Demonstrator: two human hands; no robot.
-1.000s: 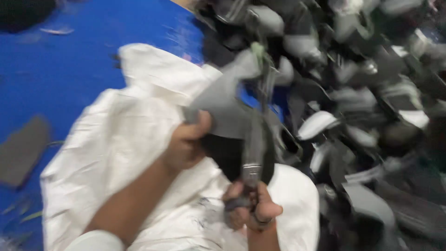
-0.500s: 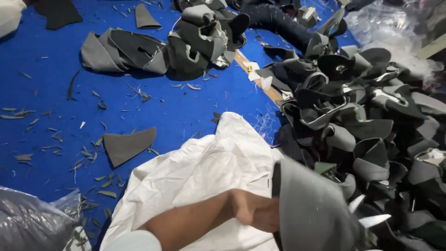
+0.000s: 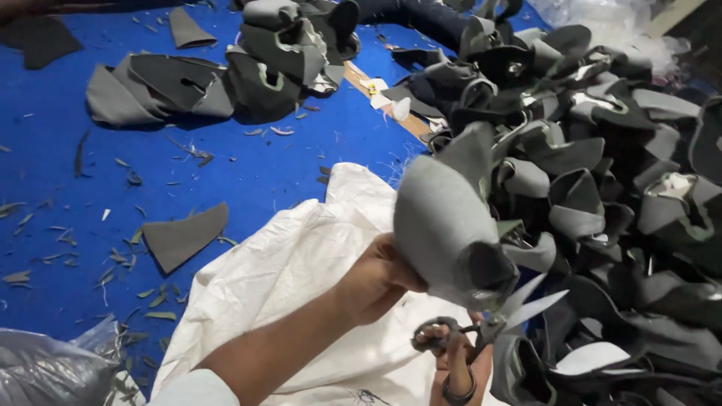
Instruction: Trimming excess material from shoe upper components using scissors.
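My left hand (image 3: 376, 277) grips a grey shoe upper (image 3: 444, 214) by its lower edge and holds it up over a white woven sack (image 3: 286, 278). Just below, my right hand (image 3: 455, 361) has its fingers through the handles of a pair of scissors (image 3: 496, 323). The blades are apart and point up to the right, right under the grey piece's dark opening. A ring shows on my right hand.
A big heap of grey and black shoe uppers (image 3: 602, 150) fills the right side. More uppers (image 3: 226, 75) lie at the top left on the blue floor covering (image 3: 90, 180), with a loose grey offcut (image 3: 184, 237) and many small trimmings. A grey plastic bag (image 3: 45, 372) sits at the bottom left.
The view has swung up and left from the sack to the blue floor and heap. My left hand has raised the grey upper, and the scissors have come back into view beneath it.
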